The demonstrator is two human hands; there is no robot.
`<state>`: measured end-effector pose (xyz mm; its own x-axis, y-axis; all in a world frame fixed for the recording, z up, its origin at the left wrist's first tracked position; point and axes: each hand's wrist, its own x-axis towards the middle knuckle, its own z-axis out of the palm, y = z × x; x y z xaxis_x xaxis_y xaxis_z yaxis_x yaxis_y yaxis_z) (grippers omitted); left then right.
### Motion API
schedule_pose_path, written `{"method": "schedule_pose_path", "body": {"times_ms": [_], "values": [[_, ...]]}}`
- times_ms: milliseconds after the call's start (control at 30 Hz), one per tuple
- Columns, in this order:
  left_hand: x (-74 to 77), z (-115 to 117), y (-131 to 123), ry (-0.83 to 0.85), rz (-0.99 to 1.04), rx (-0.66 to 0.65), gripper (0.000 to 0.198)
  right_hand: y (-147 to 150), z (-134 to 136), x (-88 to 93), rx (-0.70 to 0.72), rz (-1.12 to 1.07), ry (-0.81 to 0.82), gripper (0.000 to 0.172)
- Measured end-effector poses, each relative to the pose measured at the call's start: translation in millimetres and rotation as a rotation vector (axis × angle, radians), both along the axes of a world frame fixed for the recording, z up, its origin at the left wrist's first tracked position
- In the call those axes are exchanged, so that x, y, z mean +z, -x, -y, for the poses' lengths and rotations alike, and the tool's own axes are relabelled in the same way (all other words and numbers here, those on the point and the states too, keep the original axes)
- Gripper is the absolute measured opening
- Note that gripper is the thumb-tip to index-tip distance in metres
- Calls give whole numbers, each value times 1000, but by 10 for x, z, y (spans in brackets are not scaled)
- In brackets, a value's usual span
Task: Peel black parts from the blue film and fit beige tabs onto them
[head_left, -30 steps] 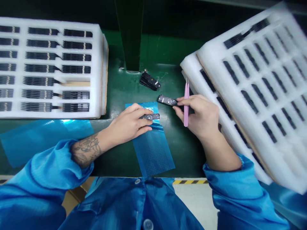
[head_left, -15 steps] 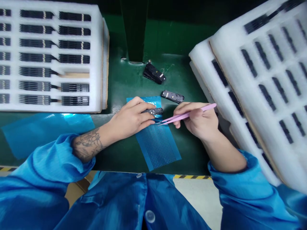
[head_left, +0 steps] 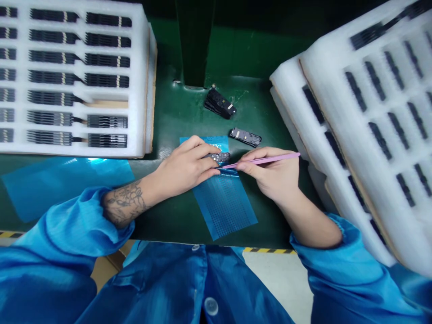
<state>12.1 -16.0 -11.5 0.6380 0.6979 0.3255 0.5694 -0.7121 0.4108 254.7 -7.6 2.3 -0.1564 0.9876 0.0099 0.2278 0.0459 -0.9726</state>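
Note:
My left hand (head_left: 184, 165) pinches a small dark circuit module (head_left: 219, 157) over a blue film sheet (head_left: 224, 207) printed with a fine grid of tiny pieces. My right hand (head_left: 270, 173) grips pink tweezers (head_left: 263, 161), whose tips reach the film's upper part just beside that module. Another dark module (head_left: 245, 137) lies on the green mat (head_left: 249, 58), just above my hands and touching neither. A small heap of dark modules (head_left: 219, 103) sits farther back.
A white foam tray (head_left: 140, 90) holding rows of dark strips fills the left. Stacked foam trays (head_left: 286, 85) lean at the right, the top one tilted. A dark post (head_left: 195, 45) rises behind the heap. A loose blue film (head_left: 64, 189) lies under my left forearm.
My right hand has let go of the dark module, which now lies on the mat. The tweezers have swung from upright to nearly level, tips moved left to the film beside the held module.

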Motion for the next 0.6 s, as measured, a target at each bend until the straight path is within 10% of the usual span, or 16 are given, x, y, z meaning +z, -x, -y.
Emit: {"method": "schedule_pose_path", "body": {"times_ms": [600], "values": [[16,-7,-4,0,8,8,19,70,23,34,1,33,-29,16]]}}
